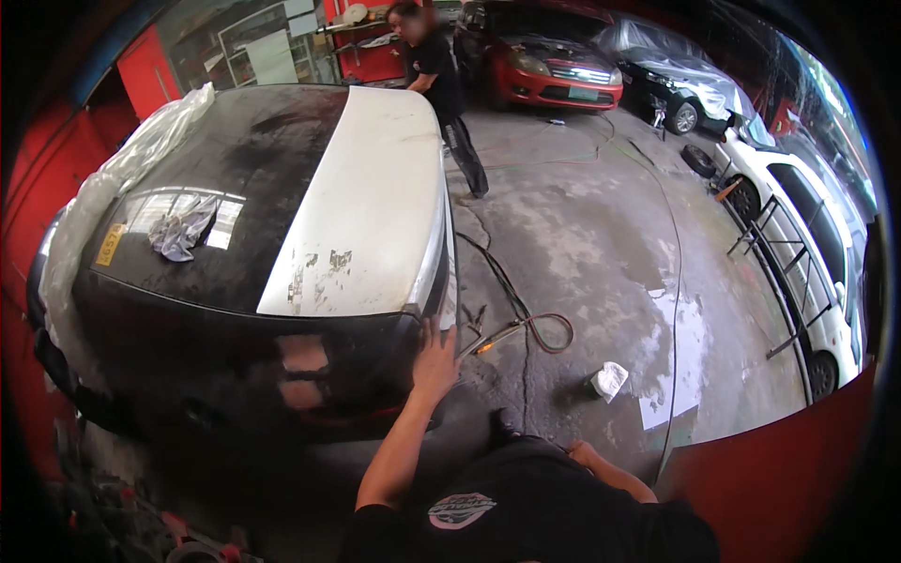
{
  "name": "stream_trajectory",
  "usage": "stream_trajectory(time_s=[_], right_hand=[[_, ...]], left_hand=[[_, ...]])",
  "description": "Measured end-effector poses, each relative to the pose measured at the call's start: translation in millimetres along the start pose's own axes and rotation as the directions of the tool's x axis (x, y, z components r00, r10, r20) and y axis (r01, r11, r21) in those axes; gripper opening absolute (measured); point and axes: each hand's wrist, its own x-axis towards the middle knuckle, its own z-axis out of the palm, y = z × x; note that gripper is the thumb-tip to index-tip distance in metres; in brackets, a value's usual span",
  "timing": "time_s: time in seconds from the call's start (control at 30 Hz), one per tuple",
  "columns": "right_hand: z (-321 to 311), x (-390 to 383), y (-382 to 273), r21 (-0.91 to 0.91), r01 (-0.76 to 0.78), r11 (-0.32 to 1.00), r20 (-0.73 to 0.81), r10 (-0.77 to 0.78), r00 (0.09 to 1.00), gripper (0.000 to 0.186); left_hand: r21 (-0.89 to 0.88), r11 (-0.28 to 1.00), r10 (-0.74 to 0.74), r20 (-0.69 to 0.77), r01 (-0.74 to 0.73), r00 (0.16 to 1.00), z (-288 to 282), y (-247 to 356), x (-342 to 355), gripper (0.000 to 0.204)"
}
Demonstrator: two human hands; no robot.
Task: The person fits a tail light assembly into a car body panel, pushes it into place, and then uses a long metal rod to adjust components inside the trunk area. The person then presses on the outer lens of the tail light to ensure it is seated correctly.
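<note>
A car with dark panels and a white, partly worn panel fills the left side. My left hand lies against the car's near right corner, just below the end of the white panel, fingers stretched out and flat on it. My right hand is low beside my body, its fingers curled; what they hold, if anything, is hidden. On the car's dark glossy surface lies a crumpled grey sheet. Clear plastic wrap hangs along the car's far left edge.
Hoses coil on the concrete floor right of the car. A small container with a white cover stands nearby. Another person stands at the car's far end. Beyond are a red car, a plastic-covered car, a white car and a metal frame.
</note>
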Motion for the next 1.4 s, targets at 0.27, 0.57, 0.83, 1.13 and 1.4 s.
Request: stream_trajectory(time_s=[0.27,0.57,0.83,1.13,1.4], right_hand=[[4,-4,0,-0.025,-0.015,1.000,-0.038,0.014,0.999,0.044],[8,-11,-6,-0.068,0.075,0.995,-0.089,-0.081,0.993,0.036],[-7,-35,-42,0.093,-0.091,0.991,-0.162,0.106,0.981,0.033],[8,-16,-26,-0.066,0.061,0.996,-0.071,-0.066,0.995,0.033],[5,9,16,-0.059,0.098,0.993,0.006,-0.098,0.995,0.027]], left_hand=[[0.014,1.000,-0.003,0.019,0.002,1.000,4,-3,-2,0.070],[0.032,0.999,0.030,0.067,-0.032,0.997,11,-5,2,0.071],[0.131,0.989,0.067,0.029,-0.070,0.997,5,8,4,0.072],[0.143,0.989,0.024,0.048,-0.031,0.999,19,-20,9,0.070],[0.074,0.997,-0.004,-0.038,0.006,0.999,15,-6,-12,0.064]])
